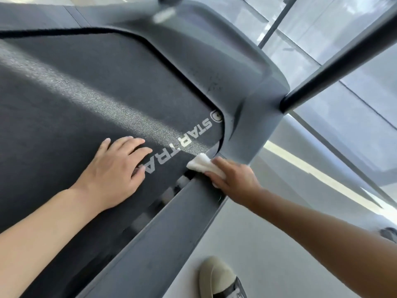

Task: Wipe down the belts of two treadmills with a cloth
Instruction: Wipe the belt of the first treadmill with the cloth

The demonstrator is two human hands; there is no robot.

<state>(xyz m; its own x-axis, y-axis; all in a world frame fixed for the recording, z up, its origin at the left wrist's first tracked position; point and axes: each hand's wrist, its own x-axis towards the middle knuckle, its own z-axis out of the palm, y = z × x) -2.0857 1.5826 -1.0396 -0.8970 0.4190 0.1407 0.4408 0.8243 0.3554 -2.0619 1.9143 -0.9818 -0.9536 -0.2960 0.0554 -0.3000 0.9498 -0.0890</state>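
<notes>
Pressing flat with straight fingers, the left hand (117, 166) rests on the dark textured treadmill belt (71, 108) near its white lettering. Right of it, the right hand (234, 179) grips a crumpled white cloth (204, 165) at the belt's right edge, beside the grey side rail (163, 229).

belt (86, 100): matt, grainy dark rubber-like surface. side rail (163, 222): smooth grey plastic. upright (339, 61): smooth dark metal-like. cloth (204, 165): soft white.

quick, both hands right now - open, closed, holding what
Left hand: open, flat on the belt.
Right hand: pressing the cloth at the belt's edge; grip cannot be told.
</notes>
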